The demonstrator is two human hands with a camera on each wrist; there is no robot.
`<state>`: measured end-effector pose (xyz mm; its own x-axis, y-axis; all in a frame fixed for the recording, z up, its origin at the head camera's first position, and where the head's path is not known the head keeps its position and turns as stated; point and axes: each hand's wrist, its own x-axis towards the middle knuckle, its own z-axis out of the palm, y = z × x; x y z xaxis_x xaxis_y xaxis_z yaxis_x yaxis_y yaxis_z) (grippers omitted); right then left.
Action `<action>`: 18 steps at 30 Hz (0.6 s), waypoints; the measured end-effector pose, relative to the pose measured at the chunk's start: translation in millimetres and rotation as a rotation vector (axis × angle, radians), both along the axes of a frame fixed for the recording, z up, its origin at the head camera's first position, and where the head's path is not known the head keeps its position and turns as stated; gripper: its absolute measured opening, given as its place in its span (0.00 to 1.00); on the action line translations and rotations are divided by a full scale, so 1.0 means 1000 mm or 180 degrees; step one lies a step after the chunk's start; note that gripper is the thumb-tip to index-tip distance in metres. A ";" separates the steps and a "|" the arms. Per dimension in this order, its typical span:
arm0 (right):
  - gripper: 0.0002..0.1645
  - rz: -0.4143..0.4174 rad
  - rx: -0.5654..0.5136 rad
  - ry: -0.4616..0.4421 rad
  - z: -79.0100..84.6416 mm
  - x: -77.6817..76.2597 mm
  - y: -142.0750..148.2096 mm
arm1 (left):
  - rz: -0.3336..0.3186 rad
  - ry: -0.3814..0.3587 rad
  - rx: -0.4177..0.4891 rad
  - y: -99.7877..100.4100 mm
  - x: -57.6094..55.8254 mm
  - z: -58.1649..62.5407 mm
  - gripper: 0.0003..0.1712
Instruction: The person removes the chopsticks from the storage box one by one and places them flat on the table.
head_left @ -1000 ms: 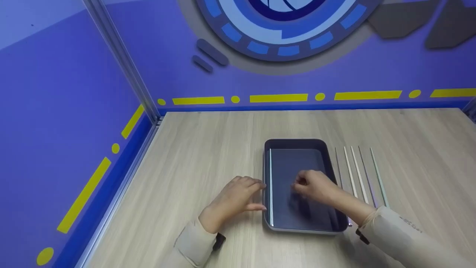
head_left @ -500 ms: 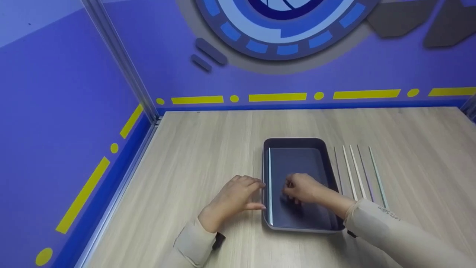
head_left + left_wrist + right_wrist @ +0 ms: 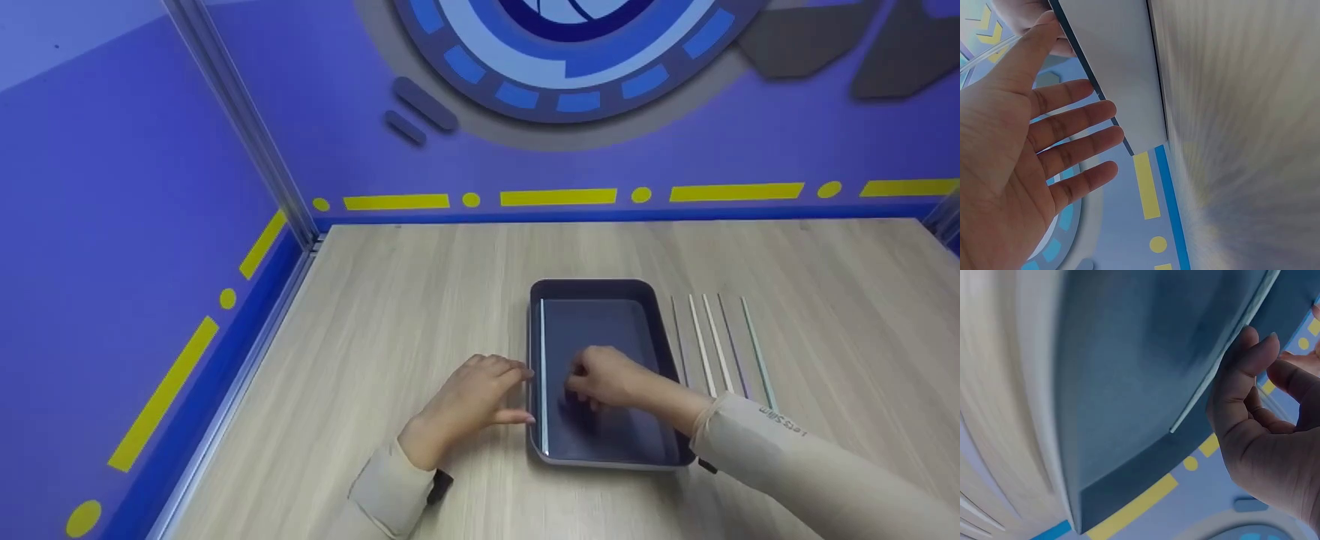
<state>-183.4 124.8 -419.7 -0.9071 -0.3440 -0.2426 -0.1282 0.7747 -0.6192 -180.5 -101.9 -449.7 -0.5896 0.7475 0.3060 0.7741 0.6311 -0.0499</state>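
A pale green-white chopstick (image 3: 544, 375) lies lengthwise along the left side of the dark tray (image 3: 660, 322). My right hand (image 3: 604, 377) hovers inside the tray, just right of this chopstick. In the right wrist view its fingers (image 3: 1233, 391) are loosely curled, thumb close to the index finger, with nothing seen between them; the chopstick passes behind the fingertips. At the tray's left side is my left hand (image 3: 472, 394), fingertips right at the rim. The left wrist view has its fingers (image 3: 1081, 121) spread and nearly straight beside the tray's outer wall (image 3: 1117, 67).
To the right of the tray, several chopsticks lie side by side on the wooden table (image 3: 420, 300): a white chopstick (image 3: 701, 345), a purple chopstick (image 3: 733, 345) and a green chopstick (image 3: 759, 352) among them. Blue panels (image 3: 525, 165) stand behind and to the left.
My right hand has shifted left within the tray toward the chopstick there, then stayed nearly still over the last half second. My left hand holds its place at the rim.
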 end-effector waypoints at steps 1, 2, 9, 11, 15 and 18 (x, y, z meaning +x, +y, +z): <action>0.08 -0.0017 0.0014 -0.0001 0.001 0.000 -0.002 | -0.0005 0.0000 0.0003 0.000 0.000 0.000 0.33; 0.08 -0.0031 0.0033 -0.0002 0.002 -0.001 -0.003 | -0.0008 -0.0006 0.0003 0.000 0.000 0.000 0.33; 0.08 -0.0003 0.0143 0.0023 0.003 -0.005 -0.014 | 0.0017 -0.0043 -0.0014 0.000 0.000 0.001 0.34; 0.08 0.0007 0.0167 0.0035 0.004 -0.007 -0.017 | 0.0006 -0.0035 0.0007 -0.001 0.000 0.001 0.34; 0.09 -0.0031 0.0247 0.0055 0.004 -0.011 -0.020 | -0.0012 -0.0025 0.0021 0.000 0.000 0.002 0.34; 0.10 -0.0083 0.0328 0.0055 0.000 -0.014 -0.023 | -0.0002 -0.0035 0.0001 0.000 0.000 0.002 0.34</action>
